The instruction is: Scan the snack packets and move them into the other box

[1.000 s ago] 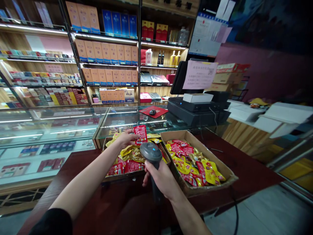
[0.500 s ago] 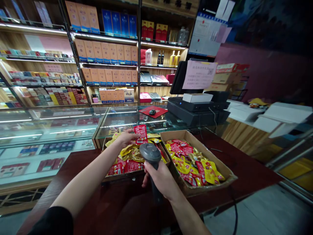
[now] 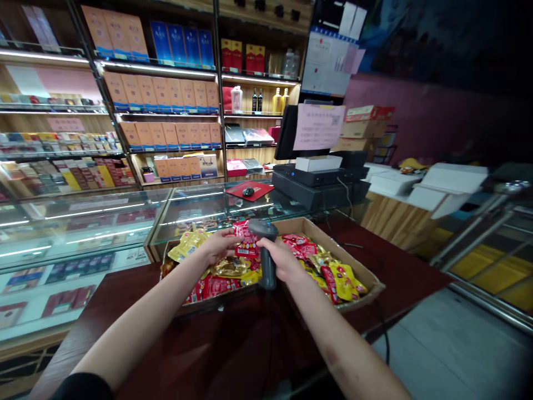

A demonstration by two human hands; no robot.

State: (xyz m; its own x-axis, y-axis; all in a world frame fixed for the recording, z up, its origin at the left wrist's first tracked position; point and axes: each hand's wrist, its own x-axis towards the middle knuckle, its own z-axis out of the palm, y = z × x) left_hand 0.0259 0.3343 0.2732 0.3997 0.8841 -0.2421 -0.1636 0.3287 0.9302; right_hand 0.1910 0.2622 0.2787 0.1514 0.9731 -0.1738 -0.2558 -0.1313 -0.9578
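Note:
My left hand (image 3: 221, 246) pinches a red snack packet (image 3: 246, 240) by its left side, printed face toward me, above the left cardboard box (image 3: 200, 306). In my right hand (image 3: 281, 260) is a dark grey barcode scanner (image 3: 268, 261), held upright by the handle. Its head is close to the packet's right edge and covers a little of it; whether they touch I cannot tell. Yellow and red snack packets (image 3: 216, 286) fill the left box. More such packets (image 3: 343, 280) lie in the right cardboard box (image 3: 372, 293), partly hidden behind my right hand.
Both boxes stand on a dark red table (image 3: 200, 355) against a glass display counter (image 3: 208, 205). A mouse (image 3: 248, 192) on a red mat and a monitor (image 3: 287, 133) are behind. A cable (image 3: 385, 339) hangs at the table's right edge.
My right hand has raised the scanner and brought its head beside the packet. My left hand still holds the packet, now slightly lower. The camera view has shifted to the right.

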